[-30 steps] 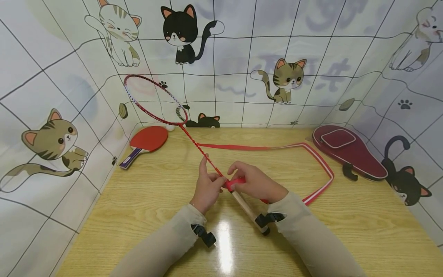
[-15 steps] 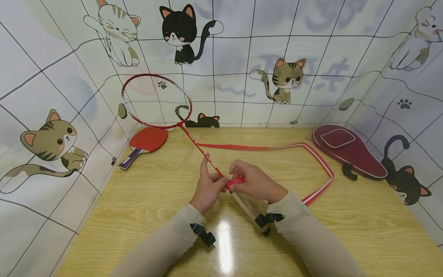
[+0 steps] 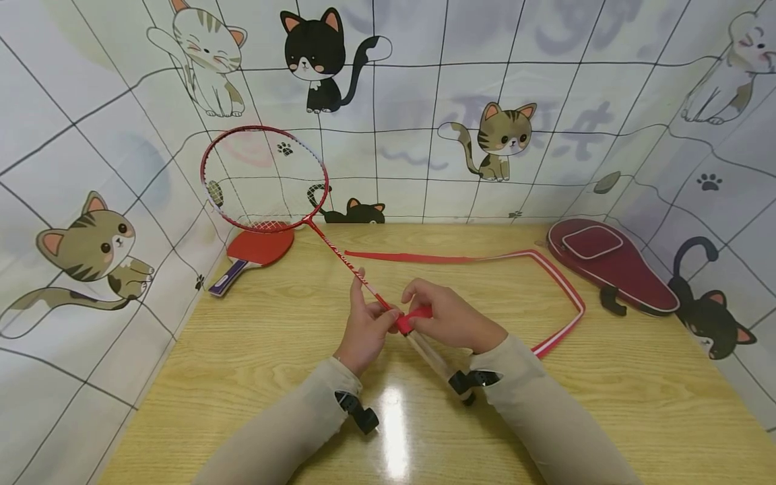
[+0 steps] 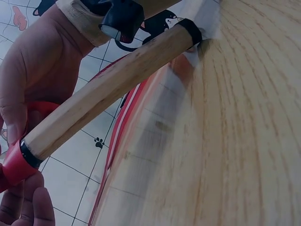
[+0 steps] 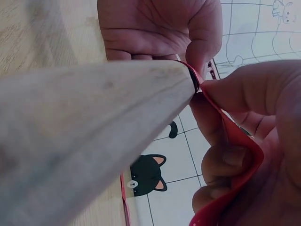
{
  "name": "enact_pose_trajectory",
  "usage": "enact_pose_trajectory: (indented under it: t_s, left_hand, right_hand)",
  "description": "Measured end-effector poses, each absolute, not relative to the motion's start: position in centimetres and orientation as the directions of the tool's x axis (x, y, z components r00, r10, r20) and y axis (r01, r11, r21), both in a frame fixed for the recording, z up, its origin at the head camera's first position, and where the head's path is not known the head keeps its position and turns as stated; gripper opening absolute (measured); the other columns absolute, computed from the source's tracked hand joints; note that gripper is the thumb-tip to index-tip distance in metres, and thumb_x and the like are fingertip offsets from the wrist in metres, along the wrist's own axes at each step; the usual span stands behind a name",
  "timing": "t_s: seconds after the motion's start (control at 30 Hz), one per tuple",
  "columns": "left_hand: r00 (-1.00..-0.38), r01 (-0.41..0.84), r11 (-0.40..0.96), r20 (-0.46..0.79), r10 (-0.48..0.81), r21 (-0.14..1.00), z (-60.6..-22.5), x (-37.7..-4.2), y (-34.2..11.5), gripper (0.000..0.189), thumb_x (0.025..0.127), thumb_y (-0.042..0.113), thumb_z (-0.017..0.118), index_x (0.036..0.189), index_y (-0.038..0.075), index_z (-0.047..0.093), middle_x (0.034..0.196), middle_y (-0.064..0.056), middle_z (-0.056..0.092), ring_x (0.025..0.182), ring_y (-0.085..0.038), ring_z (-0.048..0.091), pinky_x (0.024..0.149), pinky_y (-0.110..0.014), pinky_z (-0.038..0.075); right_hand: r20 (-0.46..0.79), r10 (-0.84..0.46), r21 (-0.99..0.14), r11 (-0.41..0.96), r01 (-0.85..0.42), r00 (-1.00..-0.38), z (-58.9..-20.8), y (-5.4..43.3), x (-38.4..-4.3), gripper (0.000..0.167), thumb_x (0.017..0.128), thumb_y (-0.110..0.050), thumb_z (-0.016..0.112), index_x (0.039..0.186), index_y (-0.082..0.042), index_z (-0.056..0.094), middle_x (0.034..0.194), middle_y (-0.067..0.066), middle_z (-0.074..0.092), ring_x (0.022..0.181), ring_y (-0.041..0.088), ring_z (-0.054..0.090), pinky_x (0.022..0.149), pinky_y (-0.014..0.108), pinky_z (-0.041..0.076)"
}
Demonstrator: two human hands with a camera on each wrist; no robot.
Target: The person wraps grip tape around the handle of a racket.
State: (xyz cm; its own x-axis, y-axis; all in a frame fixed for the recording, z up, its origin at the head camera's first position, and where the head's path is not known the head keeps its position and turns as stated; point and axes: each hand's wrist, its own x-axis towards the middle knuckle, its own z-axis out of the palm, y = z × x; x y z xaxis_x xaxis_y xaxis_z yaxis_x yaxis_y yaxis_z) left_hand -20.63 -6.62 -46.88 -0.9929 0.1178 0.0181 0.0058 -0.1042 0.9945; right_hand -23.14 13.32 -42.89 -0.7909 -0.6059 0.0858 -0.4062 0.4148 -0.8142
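In the head view a red badminton racket [image 3: 337,253] slants from upper left down toward the person, its strung head raised off the table. My left hand [image 3: 366,335] pinches it at the top of the handle, index finger stretched along the shaft. The bare wooden handle [image 4: 108,89] has a black band at each end. Red grip tape [image 3: 405,325] wraps round the upper band, and my right hand [image 3: 453,318] pinches it there between thumb and fingers. In the right wrist view the tape [image 5: 244,148] runs across the curled fingers. Its long tail [image 3: 412,257] loops over the table.
A red table tennis paddle [image 3: 263,246] lies at the back left, partly behind the racket head. At the back right lies a maroon paddle case [image 3: 612,266] with a black strap piece [image 3: 612,301] beside it. A cat-print sheet [image 3: 412,101] surrounds the wooden table [image 3: 242,364].
The racket has turned about its shaft, so its head shows wider, shifts slightly left and now overlaps the paddle. Lettering on the shaft has come into view. Both hands stay almost in place.
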Motion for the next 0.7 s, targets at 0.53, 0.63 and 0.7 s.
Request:
enact_pose_trajectory:
  t_s: [0.53, 0.63, 0.7]
  left_hand:
    - [-0.99, 0.038, -0.168, 0.06, 0.131, 0.985, -47.0, -20.53, -6.49, 0.096, 0.1, -0.003, 0.06, 0.165, 0.039, 0.003, 0.097, -0.014, 0.072, 0.089, -0.022, 0.071, 0.086, -0.035, 0.06]
    - [-0.988, 0.04, -0.176, 0.065, 0.138, 0.984, -46.94, -20.46, -6.48, 0.097, 0.1, -0.004, 0.059, 0.165, 0.038, 0.002, 0.099, -0.014, 0.073, 0.091, -0.022, 0.072, 0.086, -0.035, 0.06]
    - [-0.988, 0.039, -0.176, 0.065, 0.141, 0.984, -46.92, -20.45, -6.48, 0.097, 0.1, -0.005, 0.059, 0.166, 0.037, 0.001, 0.099, -0.015, 0.073, 0.091, -0.022, 0.072, 0.087, -0.035, 0.06]
  right_hand:
    - [0.088, -0.578, -0.768, 0.479, -0.425, -0.812, -42.45, 13.43, -22.95, 0.03, 0.098, -0.006, 0.071, 0.124, -0.01, 0.058, 0.098, -0.002, 0.073, 0.083, 0.015, 0.067, 0.069, 0.031, 0.056]
    - [0.047, -0.572, -0.785, 0.486, -0.385, -0.819, -42.33, 13.48, -22.96, 0.031, 0.099, -0.007, 0.072, 0.127, -0.01, 0.058, 0.101, -0.002, 0.076, 0.087, 0.014, 0.07, 0.072, 0.032, 0.057]
    - [0.033, -0.568, -0.792, 0.487, -0.369, -0.822, -42.22, 13.5, -22.93, 0.032, 0.099, -0.007, 0.072, 0.127, -0.011, 0.058, 0.101, -0.001, 0.077, 0.088, 0.014, 0.071, 0.074, 0.033, 0.057]
